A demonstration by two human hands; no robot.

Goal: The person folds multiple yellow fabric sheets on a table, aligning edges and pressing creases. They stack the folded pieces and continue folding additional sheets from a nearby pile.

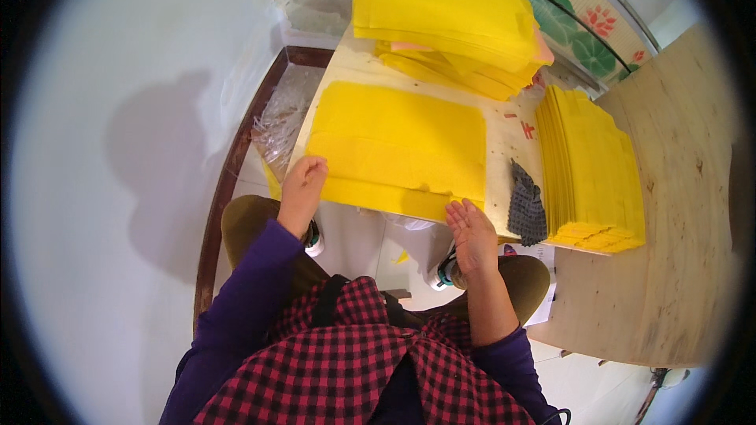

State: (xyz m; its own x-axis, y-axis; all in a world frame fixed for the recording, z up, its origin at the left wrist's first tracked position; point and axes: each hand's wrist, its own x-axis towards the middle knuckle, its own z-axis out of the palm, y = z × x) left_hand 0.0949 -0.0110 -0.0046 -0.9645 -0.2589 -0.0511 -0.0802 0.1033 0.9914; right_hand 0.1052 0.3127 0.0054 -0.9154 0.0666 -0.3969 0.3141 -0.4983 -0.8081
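A flat yellow cloth sheet (398,138) with a folded strip along its near side lies at the front of a light wooden table. My left hand (303,190) is at the sheet's near left corner, fingers slightly bent and holding nothing visible. At the near right corner is my right hand (472,238), its palm turned up and its fingers stretched out. The fingertips reach the cloth's edge. A crumpled dark grey cloth (526,205) lies to the right of the sheet.
Behind the sheet rises a large pile of yellow cloth (445,12). A tall yellow stack (591,169) stands on the right, beside a curved wooden board (669,267). A white wall (94,212) borders the left. Clear plastic (287,122) lies left of the table.
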